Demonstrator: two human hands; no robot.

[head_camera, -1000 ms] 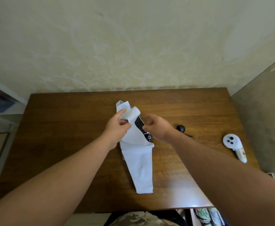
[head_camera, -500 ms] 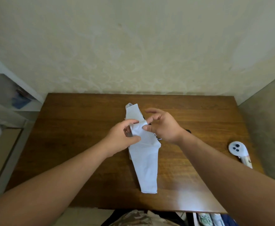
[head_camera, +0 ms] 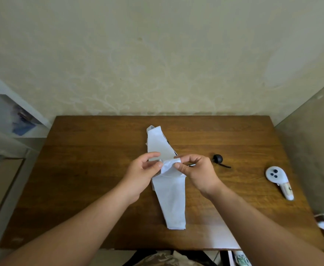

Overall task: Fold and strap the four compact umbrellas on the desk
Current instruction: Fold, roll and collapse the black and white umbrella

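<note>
One compact umbrella (head_camera: 173, 200) with pale white-blue cloth lies lengthwise on the brown wooden desk (head_camera: 92, 169), its canopy flattened into long panels. Its black handle knob (head_camera: 218, 158) with a wrist cord sticks out to the right. My left hand (head_camera: 141, 174) and my right hand (head_camera: 197, 172) meet over the umbrella's middle. Each pinches a bunched fold of the cloth between thumb and fingers. The shaft is mostly hidden under my right hand. No other umbrella is in view.
A white hand controller (head_camera: 279, 180) lies near the desk's right edge. A patterned wall stands right behind the desk. White shelving (head_camera: 7, 116) is at the left, and a grey panel (head_camera: 311, 146) flanks the right side.
The left hand let a rolled flap of cloth down from above the umbrella. The right hand came in onto the cloth, and both now pinch the fold at the middle. The view shifted slightly.
</note>
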